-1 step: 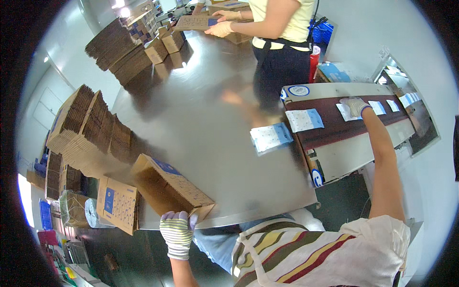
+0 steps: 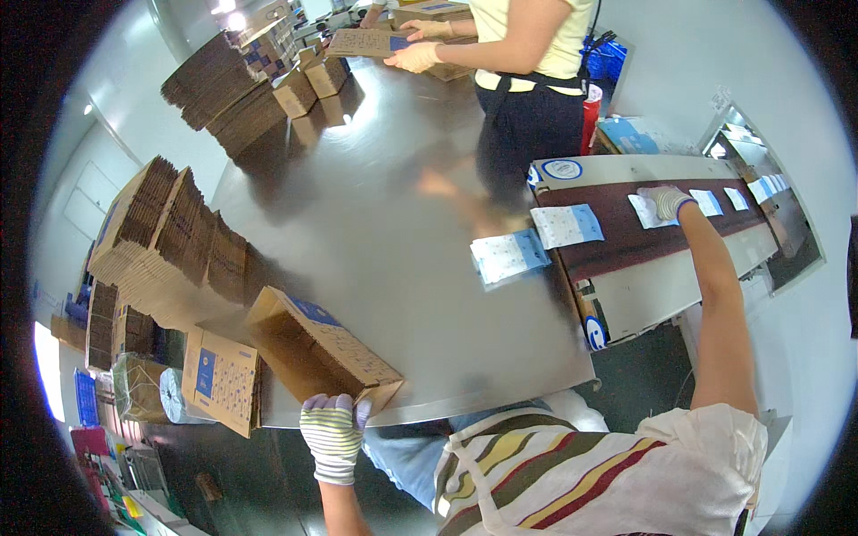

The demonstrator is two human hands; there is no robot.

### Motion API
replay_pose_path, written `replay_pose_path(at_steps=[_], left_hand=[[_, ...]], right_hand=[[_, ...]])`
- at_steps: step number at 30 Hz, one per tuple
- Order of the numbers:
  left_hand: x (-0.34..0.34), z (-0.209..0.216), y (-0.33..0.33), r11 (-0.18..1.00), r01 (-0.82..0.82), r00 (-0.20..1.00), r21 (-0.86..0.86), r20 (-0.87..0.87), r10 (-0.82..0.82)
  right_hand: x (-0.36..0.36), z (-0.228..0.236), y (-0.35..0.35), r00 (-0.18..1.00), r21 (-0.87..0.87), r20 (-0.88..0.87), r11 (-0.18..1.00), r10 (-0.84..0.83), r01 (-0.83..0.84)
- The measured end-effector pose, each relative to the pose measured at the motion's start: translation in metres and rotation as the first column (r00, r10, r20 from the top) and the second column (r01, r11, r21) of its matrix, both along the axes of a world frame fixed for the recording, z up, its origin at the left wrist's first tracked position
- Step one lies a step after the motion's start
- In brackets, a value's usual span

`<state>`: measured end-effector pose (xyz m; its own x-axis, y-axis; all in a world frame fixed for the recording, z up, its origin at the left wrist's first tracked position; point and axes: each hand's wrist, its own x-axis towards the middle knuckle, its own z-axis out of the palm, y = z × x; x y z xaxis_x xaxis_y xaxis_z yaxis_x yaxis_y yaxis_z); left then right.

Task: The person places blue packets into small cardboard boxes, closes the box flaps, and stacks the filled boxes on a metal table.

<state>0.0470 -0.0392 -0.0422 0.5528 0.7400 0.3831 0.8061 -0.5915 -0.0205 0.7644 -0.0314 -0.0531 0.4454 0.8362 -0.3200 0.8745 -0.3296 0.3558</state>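
Observation:
My left hand, in a striped knit glove, grips the near edge of an open cardboard box. That box lies tilted on its side at the table's front edge, its mouth toward the left. My right hand, gloved too, reaches far out over the conveyor belt. Its fingers are closed on a white and blue packet, partly covered by the hand. Another packet lies at the belt's near end. A small pile of packets rests on the table beside that end.
A metal table spreads before me. Folded cartons stand stacked at its left, near a printed carton by the front corner. Farther back are more flattened cartons. Across the table, a person holds a flat carton.
The packet at the belt's end has shifted slightly toward the table. The whole view has moved a touch. Both my hands keep their places.

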Motion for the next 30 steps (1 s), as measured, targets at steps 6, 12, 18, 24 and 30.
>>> replay_pose_path(at_steps=[6, 12, 18, 24, 30], left_hand=[[-0.003, 0.000, 0.001, 1.000, 0.019, 0.999, -0.012, 0.033, -0.018], [-0.004, 0.001, 0.003, 1.000, 0.013, 1.000, -0.011, 0.019, -0.013], [-0.013, 0.002, -0.002, 1.000, -0.001, 0.999, 0.006, 0.044, 0.000], [-0.010, -0.005, 0.007, 0.997, 0.063, 0.992, 0.045, 0.105, -0.067], [-0.019, 0.001, 0.002, 1.000, 0.017, 0.996, 0.016, 0.089, -0.019]], right_hand=[[-0.068, 0.009, 0.055, 0.812, 0.018, -0.423, 0.900, 0.402, -0.436], [-0.230, -0.011, 0.125, 0.629, 0.100, -0.539, 0.784, 0.560, -0.613], [-0.235, -0.066, 0.180, 0.678, -0.127, -0.575, 0.769, 0.458, -0.627], [-0.336, -0.033, 0.082, 0.590, -0.006, -0.387, 0.638, 0.709, -0.770], [-0.408, -0.024, 0.064, 0.424, 0.443, -0.695, 0.810, 0.581, -0.384]])
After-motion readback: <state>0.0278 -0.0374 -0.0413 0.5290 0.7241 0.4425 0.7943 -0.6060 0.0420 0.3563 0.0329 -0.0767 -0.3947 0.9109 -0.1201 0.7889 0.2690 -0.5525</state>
